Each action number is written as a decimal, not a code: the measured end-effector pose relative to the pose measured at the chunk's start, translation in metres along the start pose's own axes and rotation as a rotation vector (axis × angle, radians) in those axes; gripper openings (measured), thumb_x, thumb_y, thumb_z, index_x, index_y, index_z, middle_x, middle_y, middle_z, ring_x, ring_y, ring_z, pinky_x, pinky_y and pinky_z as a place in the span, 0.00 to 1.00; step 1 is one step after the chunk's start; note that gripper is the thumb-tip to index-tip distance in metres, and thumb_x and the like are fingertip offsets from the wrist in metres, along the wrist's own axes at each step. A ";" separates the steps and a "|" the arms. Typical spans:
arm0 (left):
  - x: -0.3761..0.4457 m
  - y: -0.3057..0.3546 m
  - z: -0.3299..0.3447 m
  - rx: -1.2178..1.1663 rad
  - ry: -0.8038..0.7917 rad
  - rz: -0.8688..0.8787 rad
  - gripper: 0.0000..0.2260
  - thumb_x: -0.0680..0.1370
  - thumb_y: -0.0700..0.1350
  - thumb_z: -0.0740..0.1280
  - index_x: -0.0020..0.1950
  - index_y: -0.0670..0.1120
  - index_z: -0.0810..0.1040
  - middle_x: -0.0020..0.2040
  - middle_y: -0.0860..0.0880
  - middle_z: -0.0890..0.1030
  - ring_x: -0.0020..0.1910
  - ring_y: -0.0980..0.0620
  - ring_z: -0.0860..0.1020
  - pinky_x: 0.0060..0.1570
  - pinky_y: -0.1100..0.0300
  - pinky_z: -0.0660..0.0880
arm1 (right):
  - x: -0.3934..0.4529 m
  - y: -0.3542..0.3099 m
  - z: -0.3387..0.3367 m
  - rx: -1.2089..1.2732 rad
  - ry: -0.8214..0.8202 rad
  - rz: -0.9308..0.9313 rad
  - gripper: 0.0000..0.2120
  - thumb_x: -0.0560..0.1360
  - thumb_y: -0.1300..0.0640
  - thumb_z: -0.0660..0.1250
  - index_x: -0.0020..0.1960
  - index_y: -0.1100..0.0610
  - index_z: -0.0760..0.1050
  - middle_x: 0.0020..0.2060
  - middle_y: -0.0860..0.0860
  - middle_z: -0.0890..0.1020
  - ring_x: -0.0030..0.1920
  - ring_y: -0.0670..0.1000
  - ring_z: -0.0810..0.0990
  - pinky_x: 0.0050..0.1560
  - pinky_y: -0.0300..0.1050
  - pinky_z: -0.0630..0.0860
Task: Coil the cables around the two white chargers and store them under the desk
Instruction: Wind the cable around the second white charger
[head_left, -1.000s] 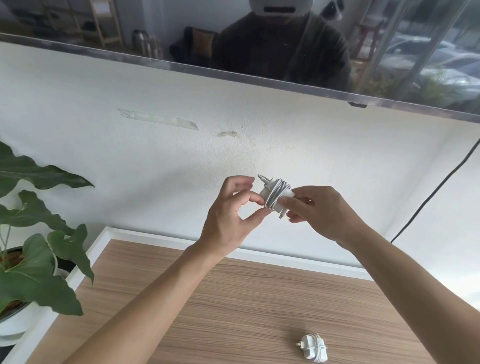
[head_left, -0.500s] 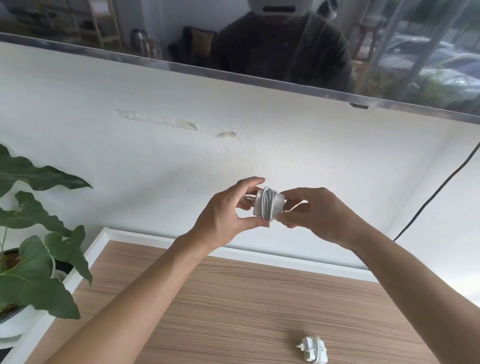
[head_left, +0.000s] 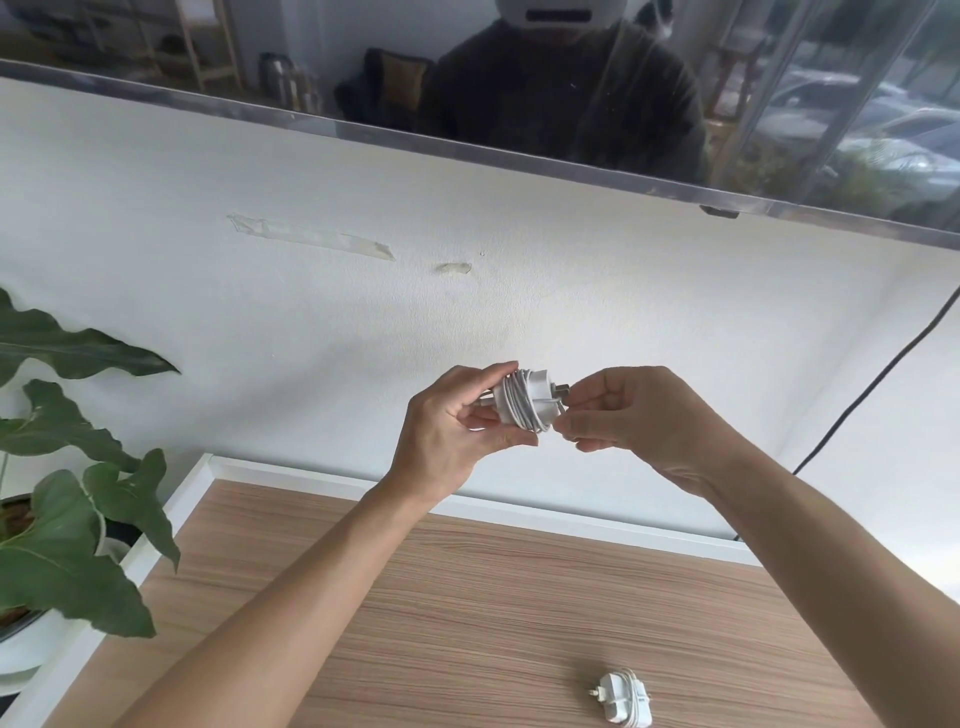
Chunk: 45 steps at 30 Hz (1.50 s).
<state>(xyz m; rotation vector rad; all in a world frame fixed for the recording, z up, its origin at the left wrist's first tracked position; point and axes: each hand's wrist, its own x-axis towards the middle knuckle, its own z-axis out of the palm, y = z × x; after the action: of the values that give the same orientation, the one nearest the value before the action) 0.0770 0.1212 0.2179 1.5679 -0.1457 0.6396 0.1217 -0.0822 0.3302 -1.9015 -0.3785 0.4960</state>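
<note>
Two hands: left hand (head_left: 451, 431) grips coiled charger (head_left: 524, 404); right hand (head_left: 631, 415) pinches its cable end.

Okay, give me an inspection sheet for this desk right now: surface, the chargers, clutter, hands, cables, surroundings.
Surface: wood-grain desk top with a white raised edge.
Job's things: white charger wound with white cable held up above the desk; second white charger with coiled cable lying on the desk near its front edge.
Clutter: nothing seen.
Hands: left hand grips the held charger's body; right hand pinches at its plug end.
Cables: black cable hangs down the wall on the right.
Surroundings: green-leaved potted plant at left; strips of clear tape on the white wall; dark reflective screen above.
</note>
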 end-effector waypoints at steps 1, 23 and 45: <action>0.000 0.000 0.000 -0.008 -0.001 -0.009 0.35 0.62 0.37 0.83 0.68 0.41 0.79 0.54 0.41 0.80 0.54 0.40 0.85 0.54 0.39 0.83 | -0.001 0.000 -0.001 -0.022 -0.013 -0.002 0.13 0.68 0.69 0.78 0.51 0.66 0.82 0.44 0.64 0.86 0.38 0.54 0.84 0.41 0.39 0.82; -0.004 0.031 -0.003 -0.238 -0.142 -0.282 0.26 0.66 0.26 0.78 0.61 0.42 0.79 0.55 0.47 0.86 0.48 0.49 0.86 0.51 0.55 0.83 | -0.012 -0.009 -0.010 -0.074 -0.028 -0.159 0.09 0.70 0.68 0.77 0.50 0.64 0.84 0.45 0.61 0.86 0.39 0.50 0.82 0.42 0.37 0.79; -0.008 0.025 -0.001 0.150 -0.242 -0.118 0.15 0.77 0.54 0.74 0.59 0.48 0.78 0.49 0.43 0.81 0.39 0.31 0.80 0.40 0.53 0.69 | -0.009 -0.012 -0.009 -0.194 -0.074 -0.167 0.08 0.70 0.69 0.77 0.46 0.59 0.84 0.37 0.51 0.87 0.35 0.45 0.84 0.39 0.35 0.80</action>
<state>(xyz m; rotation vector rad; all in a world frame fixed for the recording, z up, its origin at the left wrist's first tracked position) 0.0590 0.1166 0.2360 1.7821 -0.1883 0.3740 0.1184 -0.0893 0.3459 -2.0201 -0.6486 0.4310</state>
